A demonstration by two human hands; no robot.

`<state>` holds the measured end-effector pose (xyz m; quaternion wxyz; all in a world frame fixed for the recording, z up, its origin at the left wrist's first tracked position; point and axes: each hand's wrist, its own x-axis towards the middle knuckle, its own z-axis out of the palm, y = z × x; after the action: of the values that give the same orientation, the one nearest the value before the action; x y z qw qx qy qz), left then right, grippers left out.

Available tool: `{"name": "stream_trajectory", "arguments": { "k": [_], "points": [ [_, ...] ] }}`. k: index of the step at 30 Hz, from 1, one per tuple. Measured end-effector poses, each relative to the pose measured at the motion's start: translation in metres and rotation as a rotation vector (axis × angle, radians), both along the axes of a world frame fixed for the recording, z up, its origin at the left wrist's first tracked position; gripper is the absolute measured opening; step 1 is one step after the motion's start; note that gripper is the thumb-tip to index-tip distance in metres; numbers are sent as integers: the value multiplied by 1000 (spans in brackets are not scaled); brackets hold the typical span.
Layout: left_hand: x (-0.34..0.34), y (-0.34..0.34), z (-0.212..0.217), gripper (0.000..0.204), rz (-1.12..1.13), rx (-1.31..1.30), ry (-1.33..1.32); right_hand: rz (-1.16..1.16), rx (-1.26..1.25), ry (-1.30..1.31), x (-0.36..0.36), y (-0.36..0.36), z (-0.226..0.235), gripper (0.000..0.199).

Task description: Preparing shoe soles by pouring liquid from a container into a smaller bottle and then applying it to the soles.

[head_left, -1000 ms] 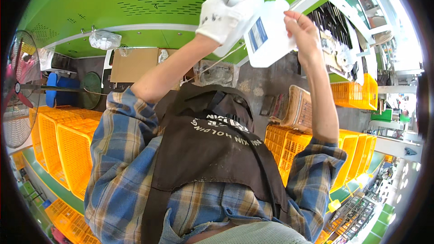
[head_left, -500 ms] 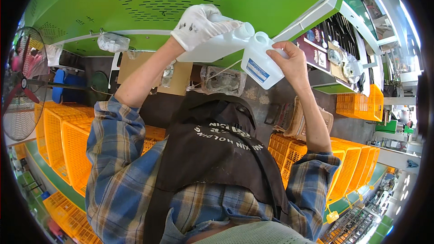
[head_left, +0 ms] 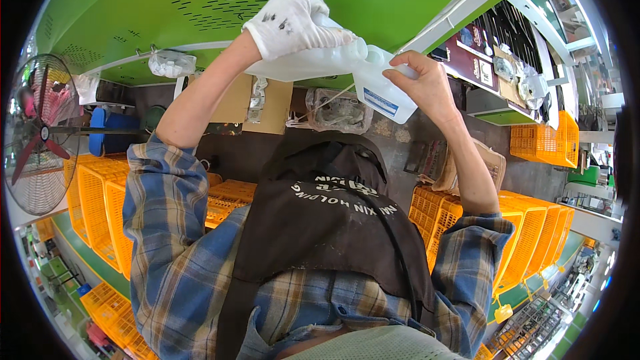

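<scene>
My left hand, in a stained white glove, is wrapped round the upper part of a large translucent white jug. The jug lies tilted on its side, its round mouth pointing right. Against that mouth is the neck of a smaller white plastic bottle with a blue label. My bare right hand pinches this bottle at its upper right edge with thumb and fingertips. The two mouths overlap in view, and whether liquid passes between them cannot be seen.
A green bench with slots spans the front. On its left edge hangs a clear bag. A fan stands at far left. Orange crates are stacked on both sides. A dark red work surface lies at right.
The jug has tipped further toward the bottle, and their mouths have come together. My left hand has risen slightly. The bottle has shifted a little, still in my right fingers.
</scene>
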<state>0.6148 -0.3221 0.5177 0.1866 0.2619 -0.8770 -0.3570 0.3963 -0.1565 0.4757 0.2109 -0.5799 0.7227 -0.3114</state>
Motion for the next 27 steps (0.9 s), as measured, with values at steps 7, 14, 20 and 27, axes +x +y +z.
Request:
{"name": "stream_trajectory", "arguments": {
  "k": [7, 14, 20, 27],
  "points": [
    [-9, 0, 19, 56, -44, -168, -260, 27, 27, 47, 1, 1, -1, 25],
    [-22, 4, 26, 57, -77, -244, -259, 12, 48, 42, 1, 4, -2, 26],
    [-28, 9, 38, 56, -114, -226, -348, 30, 37, 41, 4, 6, 2, 26],
    [-33, 7, 31, 59, -151, -314, -358, 36, 54, 38, 5, 6, 1, 27]
  ]
}}
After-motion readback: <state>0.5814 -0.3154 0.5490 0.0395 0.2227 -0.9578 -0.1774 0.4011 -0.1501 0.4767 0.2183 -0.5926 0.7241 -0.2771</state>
